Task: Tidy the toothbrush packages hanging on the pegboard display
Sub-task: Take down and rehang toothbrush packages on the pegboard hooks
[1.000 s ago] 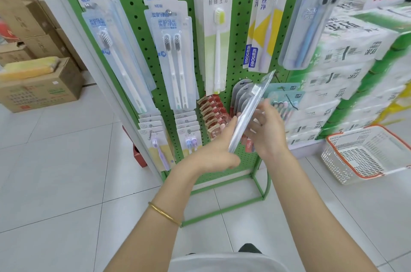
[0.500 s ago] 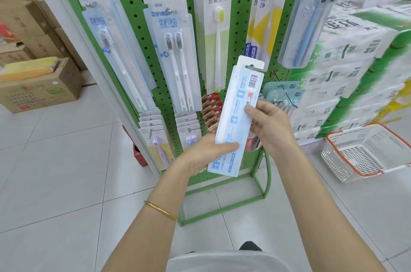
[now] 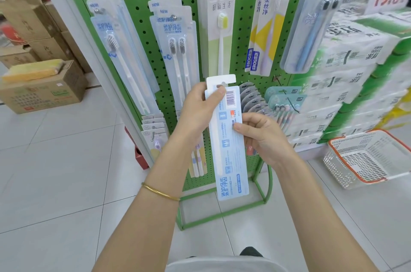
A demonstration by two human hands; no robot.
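1. Brown corrugated cardboard boxes, at 9 o'clock in the view, stand on glossy pale floor tiles. A yellow spongy slab lies on the nearest box.
2. Green perforated metal pegboard, at 12 o'clock, carries flat packs on wire hooks. From its 9 o'clock side these are translucent single-brush packs, blue-printed twin-brush packs and white-and-green card packs.
3. Left hand, with a thin gold bangle on the wrist, pinches the held item's upper end. The thumb presses flat on the face beside the barcode. The other fingers lie behind it, hidden.
4. Long, narrow pale-blue and white card toothbrush package, off the hooks, is held nearly upright in front of the pegboard's 6 o'clock area. Its printed back faces the camera. It has a white hang tab with a slot at 12 o'clock, a barcode below that, and rows of small blue icons. The surface is smooth and rigid-looking.
5. Right hand pinches the package's 3 o'clock edge at mid-height, with the thumb tip on the face and the curled fingers behind.
6. White-and-yellow card packs and a clear moulded blister with blue brushes hang at the board's 2 o'clock.
7. Stacked white-and-green film-wrapped tissue bundles sit at 3 o'clock.
8. White plastic lattice basket with an orange rim rests on the floor at 4 o'clock.
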